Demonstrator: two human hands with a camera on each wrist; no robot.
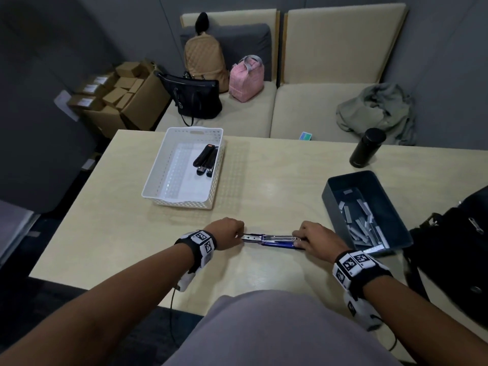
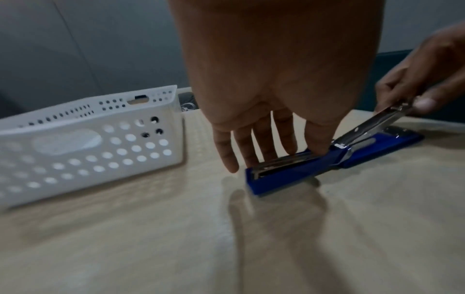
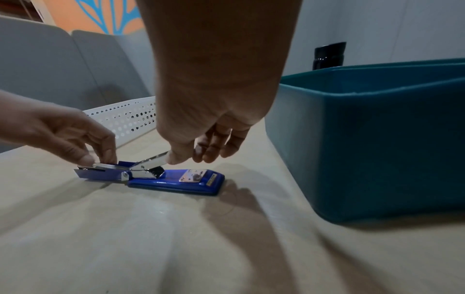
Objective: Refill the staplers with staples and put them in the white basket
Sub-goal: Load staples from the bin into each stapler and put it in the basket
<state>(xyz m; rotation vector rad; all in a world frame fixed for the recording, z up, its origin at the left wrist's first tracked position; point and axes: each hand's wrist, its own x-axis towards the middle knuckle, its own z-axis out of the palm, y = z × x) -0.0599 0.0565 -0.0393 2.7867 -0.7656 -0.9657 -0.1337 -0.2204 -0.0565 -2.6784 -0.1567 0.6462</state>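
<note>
A blue stapler (image 1: 269, 241) lies folded out flat on the pale table near its front edge. My left hand (image 1: 227, 232) holds the flipped-back lid (image 2: 289, 177) at the left end, thumb and fingers (image 2: 264, 143) down on it. My right hand (image 1: 311, 237) pinches the tip of the metal staple rail (image 3: 151, 161), which tilts up off the blue base (image 3: 176, 179). The white basket (image 1: 158, 165) stands behind the left hand with two black staplers (image 1: 206, 159) inside. A dark bin (image 1: 330, 196) at the right holds several staple strips (image 1: 367, 225).
A black bottle (image 1: 367, 147) stands at the table's far right. A black bag (image 1: 454, 247) sits beside the dark bin (image 3: 365, 139) at the right edge. Beyond the table is a sofa with bags (image 1: 206, 75) and a jacket; cardboard boxes (image 1: 118, 96) are at far left.
</note>
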